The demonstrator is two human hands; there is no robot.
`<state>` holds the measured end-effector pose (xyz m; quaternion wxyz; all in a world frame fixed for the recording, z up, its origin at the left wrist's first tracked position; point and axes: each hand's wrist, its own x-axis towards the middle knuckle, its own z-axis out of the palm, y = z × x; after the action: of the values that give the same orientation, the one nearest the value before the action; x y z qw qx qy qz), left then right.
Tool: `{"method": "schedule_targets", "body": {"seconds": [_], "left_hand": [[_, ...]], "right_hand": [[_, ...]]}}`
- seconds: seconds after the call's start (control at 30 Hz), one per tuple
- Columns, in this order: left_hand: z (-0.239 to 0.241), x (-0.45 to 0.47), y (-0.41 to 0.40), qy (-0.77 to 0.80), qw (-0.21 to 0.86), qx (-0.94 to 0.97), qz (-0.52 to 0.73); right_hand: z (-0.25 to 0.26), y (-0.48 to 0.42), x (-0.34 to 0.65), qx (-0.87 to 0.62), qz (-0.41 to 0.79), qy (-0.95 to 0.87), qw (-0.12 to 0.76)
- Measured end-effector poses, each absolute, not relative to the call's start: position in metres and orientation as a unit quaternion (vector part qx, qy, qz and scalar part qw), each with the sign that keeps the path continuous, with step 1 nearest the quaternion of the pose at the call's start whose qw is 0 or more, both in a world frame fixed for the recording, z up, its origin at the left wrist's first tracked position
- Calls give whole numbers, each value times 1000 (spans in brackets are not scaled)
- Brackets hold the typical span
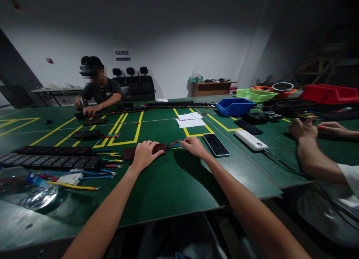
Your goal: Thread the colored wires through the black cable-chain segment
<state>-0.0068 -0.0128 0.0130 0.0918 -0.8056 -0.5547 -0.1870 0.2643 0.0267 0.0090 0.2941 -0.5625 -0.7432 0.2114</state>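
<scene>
A long dark brown block (pixel 129 153) lies flat on the green table in front of me. My left hand (pixel 146 154) rests over it, thumb along the near side and fingers across the top. Short coloured wires (pixel 174 144), among them red, blue, green and yellow, come out of its right end. My right hand (pixel 194 145) is closed in a pinch at the far ends of these wires; the fingers hide exactly which ends are between them. Just right of that hand lies a phone (pixel 216 144).
Rows of black modules (pixel 56 162) with lugged wires and a clear plastic bag (pixel 39 195) lie at left. A white power bank (pixel 250 140), blue bin (pixel 235 106) and papers (pixel 190 120) are beyond. A co-worker's hands (pixel 304 130) work at right; another person (pixel 99 87) sits opposite.
</scene>
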Motion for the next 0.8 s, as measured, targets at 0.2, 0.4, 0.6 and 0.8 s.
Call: {"method": "schedule_targets", "body": {"seconds": [0.2, 0.4, 0.6, 0.8], "left_hand": [[12, -8, -12, -552, 85, -807, -192], [15, -7, -14, -551, 80, -808, -191], [14, -8, -13, -552, 80, -806, -198], [12, -9, -12, -549, 76, -808, -201]], "right_hand": [[7, 28, 265, -604, 223, -708, 289], [4, 27, 261, -538, 277, -724, 332], [6, 27, 261, -501, 296, -728, 363], [7, 24, 261, -605, 162, -740, 246]]}}
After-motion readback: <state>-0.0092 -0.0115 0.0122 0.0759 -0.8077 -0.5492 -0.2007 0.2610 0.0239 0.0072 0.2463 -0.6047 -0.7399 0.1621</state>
